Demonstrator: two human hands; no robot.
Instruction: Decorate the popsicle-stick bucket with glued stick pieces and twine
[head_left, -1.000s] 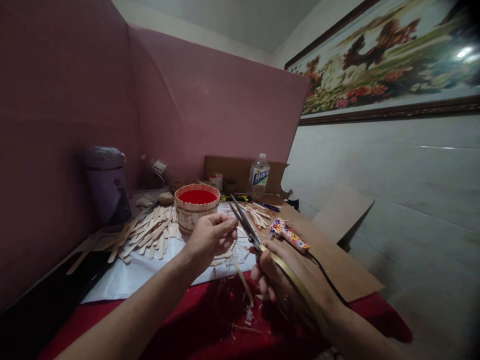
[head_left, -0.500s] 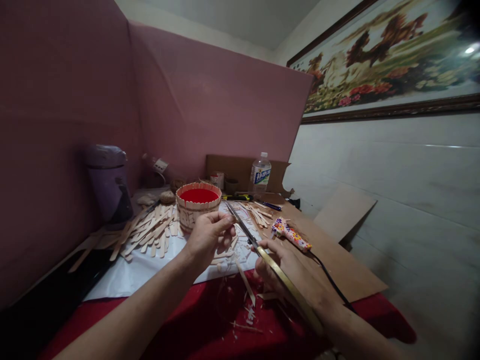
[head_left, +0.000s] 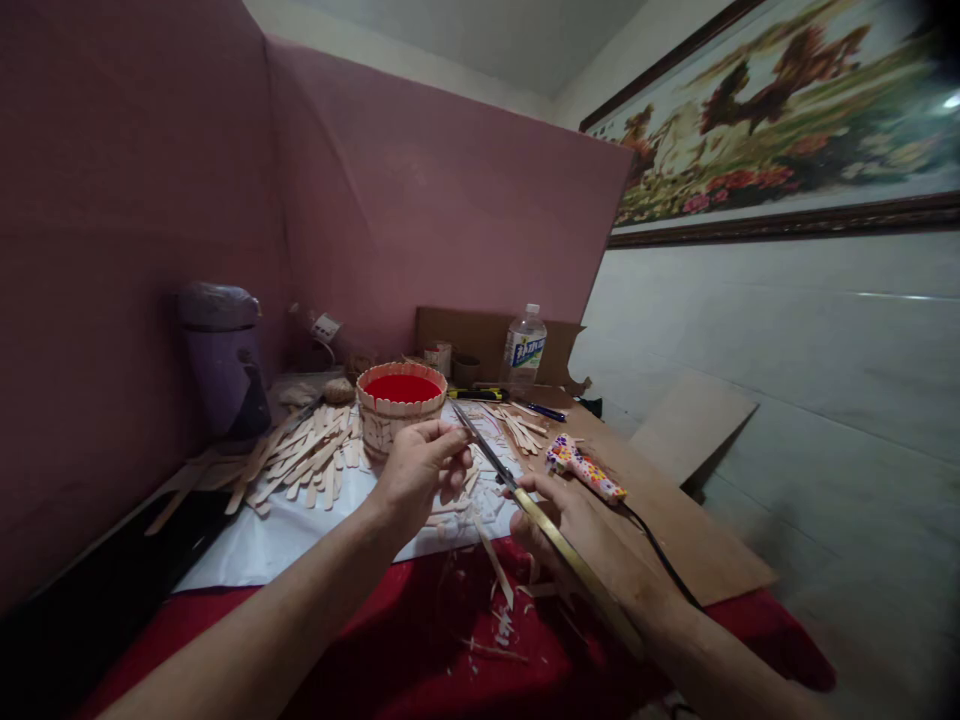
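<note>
Here's you, both arms in view: your left forearm point(head_left: 292, 605) bare, broad low down, tapering to a slim wrist point(head_left: 384, 512); your right forearm point(head_left: 720, 655) bare too! Bare left hand point(head_left: 420, 470), bare right hand point(head_left: 592, 532), fingers uncovered!

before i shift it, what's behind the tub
Behind the tub, toward the right, a pale cup and a dark cup show, with cardboard farther back. Whatever stands low behind the tub is covered by its wall, so I cannot tell what else is there.
</note>
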